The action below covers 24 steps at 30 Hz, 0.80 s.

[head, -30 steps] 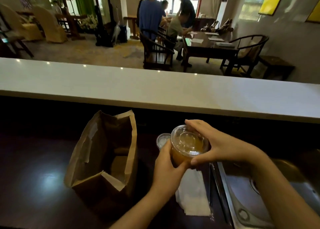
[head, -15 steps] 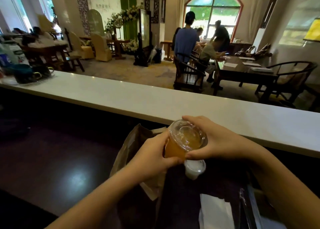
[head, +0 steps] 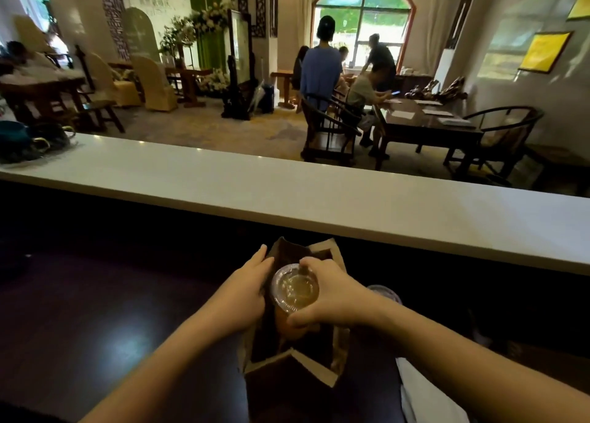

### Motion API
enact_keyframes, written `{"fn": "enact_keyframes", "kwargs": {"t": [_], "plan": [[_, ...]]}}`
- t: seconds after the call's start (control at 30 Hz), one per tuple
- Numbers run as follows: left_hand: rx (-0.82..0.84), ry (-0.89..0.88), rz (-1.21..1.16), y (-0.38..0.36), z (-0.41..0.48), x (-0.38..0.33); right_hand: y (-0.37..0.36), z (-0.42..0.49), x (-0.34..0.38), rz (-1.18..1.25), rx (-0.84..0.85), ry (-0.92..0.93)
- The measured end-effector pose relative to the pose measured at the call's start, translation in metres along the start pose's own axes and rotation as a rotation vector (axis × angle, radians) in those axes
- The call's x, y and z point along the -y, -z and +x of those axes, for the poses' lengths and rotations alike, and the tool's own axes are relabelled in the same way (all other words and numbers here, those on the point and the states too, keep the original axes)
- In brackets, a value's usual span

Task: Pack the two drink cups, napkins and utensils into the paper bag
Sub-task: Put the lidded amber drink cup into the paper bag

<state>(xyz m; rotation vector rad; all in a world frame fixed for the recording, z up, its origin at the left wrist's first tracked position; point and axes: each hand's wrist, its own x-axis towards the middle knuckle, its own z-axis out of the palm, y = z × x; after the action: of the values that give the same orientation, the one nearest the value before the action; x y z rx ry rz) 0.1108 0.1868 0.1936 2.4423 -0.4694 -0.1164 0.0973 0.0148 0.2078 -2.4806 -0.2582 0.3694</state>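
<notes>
A dark, glossy tabletop (head: 95, 326) fills the foreground, bounded on its far side by a raised pale ledge (head: 287, 196); beyond the ledge lies a dining room with wooden chairs, a dark dining table (head: 424, 122), an arched window (head: 364, 17) and several people seated or standing. A brown paper bag (head: 322, 370) stands upright on the tabletop, mouth open toward the camera; its upper edges are folded and uneven. The right hand (head: 332, 295) grips a clear plastic drink cup (head: 295, 290) holding amber liquid under a transparent lid; its fingers (head: 311, 263) curl over the far rim of the lid and the thumb presses the near side of the cup wall, so the hand is closed around the cup. The cup sits in the bag's mouth, its lower part below the paper rim, its lid at about rim level. The left hand (head: 249, 291) lies flat against the left wall of the bag, fingers extended and together, touching paper and just beside the cup. A second lidded cup (head: 384, 293) stands on the tabletop just right of the bag, partly hidden behind the right wrist. White napkins (head: 421, 390) lie at lower right, near the bag's base, partly covered by the right forearm.
</notes>
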Motion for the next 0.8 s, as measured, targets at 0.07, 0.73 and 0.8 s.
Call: {"fn": "enact_keyframes", "kwargs": {"t": [0.07, 0.73, 0.8], "plan": [[-0.006, -0.023, -0.027, 0.002, -0.003, 0.007, -0.017, 0.009, -0.003, -0.083, 0.027, -0.054], [-0.059, -0.089, 0.002, 0.009, -0.007, 0.041, -0.092, 0.068, -0.066, -0.086, 0.202, -0.208], [-0.054, -0.1, -0.001, 0.01, -0.005, 0.042, -0.099, 0.07, -0.071, -0.07, 0.216, -0.217]]}}
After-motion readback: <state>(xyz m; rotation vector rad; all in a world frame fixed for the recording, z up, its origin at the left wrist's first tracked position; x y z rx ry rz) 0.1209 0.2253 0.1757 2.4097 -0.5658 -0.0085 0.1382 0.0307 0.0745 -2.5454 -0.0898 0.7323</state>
